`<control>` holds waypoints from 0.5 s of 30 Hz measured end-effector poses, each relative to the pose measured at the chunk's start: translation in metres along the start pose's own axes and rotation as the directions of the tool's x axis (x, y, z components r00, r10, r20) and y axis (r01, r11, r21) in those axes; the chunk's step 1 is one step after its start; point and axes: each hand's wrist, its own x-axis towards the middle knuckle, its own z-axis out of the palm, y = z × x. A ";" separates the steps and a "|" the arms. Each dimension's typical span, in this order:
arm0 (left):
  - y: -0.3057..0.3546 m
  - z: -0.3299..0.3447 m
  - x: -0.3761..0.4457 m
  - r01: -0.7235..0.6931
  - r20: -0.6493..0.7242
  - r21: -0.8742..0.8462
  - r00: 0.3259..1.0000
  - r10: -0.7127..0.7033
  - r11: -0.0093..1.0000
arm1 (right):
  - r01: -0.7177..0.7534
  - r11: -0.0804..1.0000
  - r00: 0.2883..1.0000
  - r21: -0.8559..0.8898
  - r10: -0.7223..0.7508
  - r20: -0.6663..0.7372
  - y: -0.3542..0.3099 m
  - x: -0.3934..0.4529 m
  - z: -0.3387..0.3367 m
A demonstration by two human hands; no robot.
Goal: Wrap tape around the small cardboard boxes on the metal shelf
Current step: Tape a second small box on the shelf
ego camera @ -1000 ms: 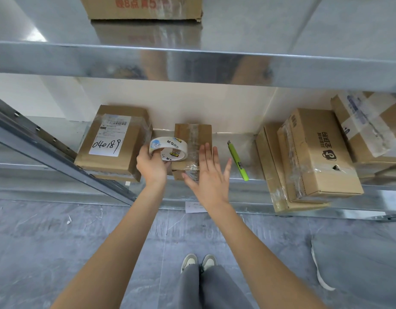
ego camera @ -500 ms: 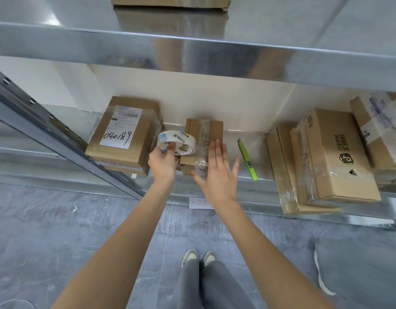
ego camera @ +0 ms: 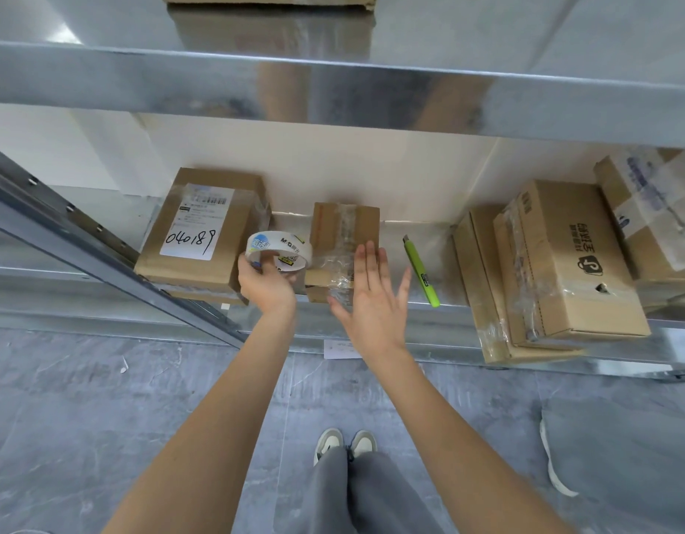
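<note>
A small cardboard box stands on the metal shelf near its front edge, with clear tape running over its top and down its front face. My left hand grips a roll of clear tape just left of the box. My right hand is spread flat with straight fingers against the box's taped front right part. A second small box lies under the first, mostly hidden by my hands.
A larger labelled box marked 040189 sits left of the roll. A green utility knife lies right of the small box. Stacked taped boxes fill the shelf's right end. A slanted metal brace crosses at left.
My hands and the tape roll keep nearly the same pose on the box. The view has shifted slightly, so the shelf sits a little further right and lower in frame.
</note>
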 end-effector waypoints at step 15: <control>-0.022 0.028 -0.041 0.359 0.482 -0.009 0.819 -0.310 0.933 | -0.157 0.986 0.987 -0.062 0.158 0.008 0.045 0.002 -0.013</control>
